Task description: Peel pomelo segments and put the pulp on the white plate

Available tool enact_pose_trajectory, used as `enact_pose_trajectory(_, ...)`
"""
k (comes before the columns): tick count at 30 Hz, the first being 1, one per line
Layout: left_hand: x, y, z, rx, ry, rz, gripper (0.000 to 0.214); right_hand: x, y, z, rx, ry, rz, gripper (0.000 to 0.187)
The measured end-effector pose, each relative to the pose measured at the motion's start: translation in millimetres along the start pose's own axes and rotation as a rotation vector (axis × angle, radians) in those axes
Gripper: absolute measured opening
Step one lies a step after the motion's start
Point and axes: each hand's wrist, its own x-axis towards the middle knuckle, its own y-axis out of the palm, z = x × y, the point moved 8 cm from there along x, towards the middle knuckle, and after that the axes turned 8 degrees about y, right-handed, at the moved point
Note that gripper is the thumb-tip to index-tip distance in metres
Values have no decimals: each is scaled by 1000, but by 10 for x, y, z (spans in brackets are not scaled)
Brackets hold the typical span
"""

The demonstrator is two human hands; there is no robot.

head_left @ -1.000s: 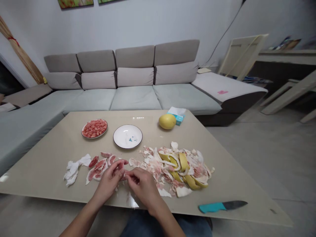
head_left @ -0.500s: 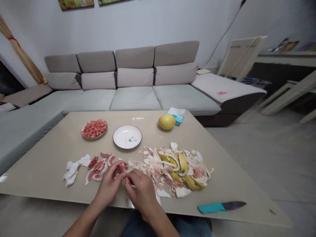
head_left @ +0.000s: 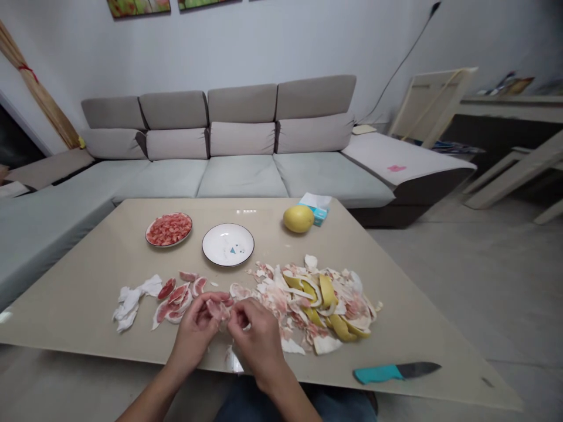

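Observation:
A pink pomelo segment (head_left: 217,311) is cupped in my left hand (head_left: 199,327), whose fingers curl around it. My right hand (head_left: 257,337) pinches at the segment's right edge, apparently on its pale membrane; the exact grip is partly hidden by the fingers. Left of my hands lie several red pomelo segments (head_left: 176,300) with white skin on them. To the right spreads a heap of pomelo peel (head_left: 328,291) and torn membrane. Beyond my hands stands a white plate (head_left: 227,245) with a dark rim, and left of it a plate of red pulp pieces (head_left: 169,229).
A whole yellow pomelo (head_left: 298,218) rests beside a blue tissue pack (head_left: 320,214) at the table's far side. A knife (head_left: 396,372) with a teal handle lies near the front right edge. Crumpled white tissue (head_left: 132,305) is at left. A grey sofa (head_left: 241,176) stands behind the table.
My hands have drawn slightly apart, the right one moving to the right. The segment in my left hand is turned, and more of its pale pink side shows.

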Motion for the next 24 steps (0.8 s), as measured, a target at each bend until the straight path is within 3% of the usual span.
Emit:
enact_pose_trajectory(2, -2, -40, 14, -26, -15, -22, 25, 73, -121, -52, 14, 23, -16, 16)
enact_pose_trajectory(4, -5, -72, 36, -22, -28, -15, 27, 117, -165, -50, 69, 17, 59, 16)
enact_pose_trajectory(7, -9, -92, 59, -8, -17, 30, 30, 81, -114, 74, 167, -56, 224, 16)
enact_pose_trajectory(10, -11, -122, 38, -6, 44, 15, 32, -12, -43, 204, 194, -129, 279, 21)
enact_pose_trajectory(14, -36, -102, -3, 68, 72, 2, 36, -88, -16, 265, 103, -174, 217, 22)
enact_pose_trajectory(20, -79, -75, -98, 139, 107, -57, 33, -172, -1, 367, -221, -314, 113, 22)
enact_pose_trajectory(24, -70, -52, -115, 134, 95, -51, 32, -173, 1, 322, -161, -253, 92, 19)
